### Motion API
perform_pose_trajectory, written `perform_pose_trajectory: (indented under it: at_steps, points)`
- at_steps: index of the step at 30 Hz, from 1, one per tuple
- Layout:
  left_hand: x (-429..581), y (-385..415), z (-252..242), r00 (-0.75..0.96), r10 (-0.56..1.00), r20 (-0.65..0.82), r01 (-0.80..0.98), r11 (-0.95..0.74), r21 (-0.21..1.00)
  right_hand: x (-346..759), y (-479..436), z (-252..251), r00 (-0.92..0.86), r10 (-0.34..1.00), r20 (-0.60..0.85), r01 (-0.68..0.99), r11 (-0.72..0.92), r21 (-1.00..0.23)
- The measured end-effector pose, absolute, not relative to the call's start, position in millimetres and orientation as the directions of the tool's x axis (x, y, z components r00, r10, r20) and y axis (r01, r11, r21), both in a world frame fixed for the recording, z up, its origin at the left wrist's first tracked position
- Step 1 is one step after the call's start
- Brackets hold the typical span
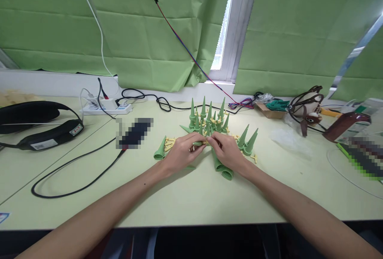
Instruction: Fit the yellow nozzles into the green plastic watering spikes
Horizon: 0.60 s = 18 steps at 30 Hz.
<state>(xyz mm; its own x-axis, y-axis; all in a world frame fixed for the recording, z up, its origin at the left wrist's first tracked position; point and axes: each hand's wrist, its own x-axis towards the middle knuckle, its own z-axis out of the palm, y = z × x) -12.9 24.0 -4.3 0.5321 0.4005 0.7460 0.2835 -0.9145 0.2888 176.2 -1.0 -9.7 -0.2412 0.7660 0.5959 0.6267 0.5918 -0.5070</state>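
Note:
My left hand (pixel 184 151) is closed on a green plastic cone (pixel 197 144), mostly covered by the fingers. Right against it, the fingers of my right hand (pixel 228 150) are pinched together at the cone's end, where a bit of pale yellow shows. What the right fingertips grip is hidden. Behind both hands stand several upright green cones (pixel 192 113), some with small yellow pegs on them. Loose yellow pegs (pixel 170 144) lie left of the group. Under my right hand, green cones (pixel 227 174) lie on their sides with open ends towards me.
A white power strip (pixel 107 109) and black cables are at the back left, near a black padded device (pixel 50 134). At right stand a cardboard box (pixel 271 112), a plastic bag (pixel 290 139) and a dark red bottle (pixel 347 126). Green curtains hang behind the table (pixel 269 199).

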Motion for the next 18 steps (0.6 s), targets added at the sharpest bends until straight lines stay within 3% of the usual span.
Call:
perform_pose_trajectory:
  at_steps: [18]
  points:
    - [-12.6,22.4,-5.4,0.553,0.371,0.746,0.276,-0.926,0.257,174.9,-1.0,-10.2,-0.259,0.757,0.599,0.663,0.591,-0.460]
